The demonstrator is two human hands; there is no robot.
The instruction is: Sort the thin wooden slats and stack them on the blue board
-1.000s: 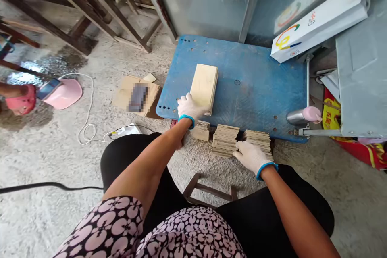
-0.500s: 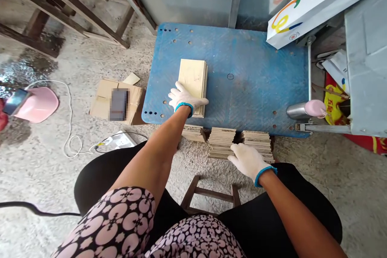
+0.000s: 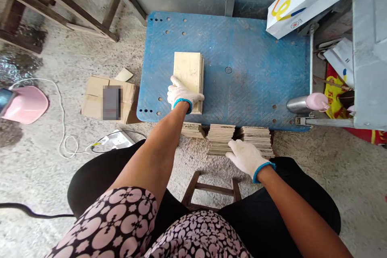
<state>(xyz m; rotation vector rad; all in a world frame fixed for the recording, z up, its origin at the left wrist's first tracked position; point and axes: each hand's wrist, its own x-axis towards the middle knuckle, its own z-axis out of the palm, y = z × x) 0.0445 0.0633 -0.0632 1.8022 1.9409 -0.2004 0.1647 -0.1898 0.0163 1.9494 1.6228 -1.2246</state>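
My left hand, in a white glove with a blue cuff, spans the near part of a stack of thin pale wooden boards on the blue table. Its thumb lies at the stack's right edge and its fingers at the left edge. My right hand, gloved alike, hovers over or touches the front of two stacks of boards below the table edge; contact cannot be made out. Its thumb and fingers are apart, and no held thing shows. The middle stack and right stack show layered edges, partly covered by that hand.
The blue table has a steel bottle with a pink lid and a white paper bag at its right. A carton, power strip and pink stool are left. A wooden stool frame stands between my legs.
The view has shifted slightly, so the table and surroundings sit a little higher and to the left. Both hands keep nearly the same places on and beside the stacks.
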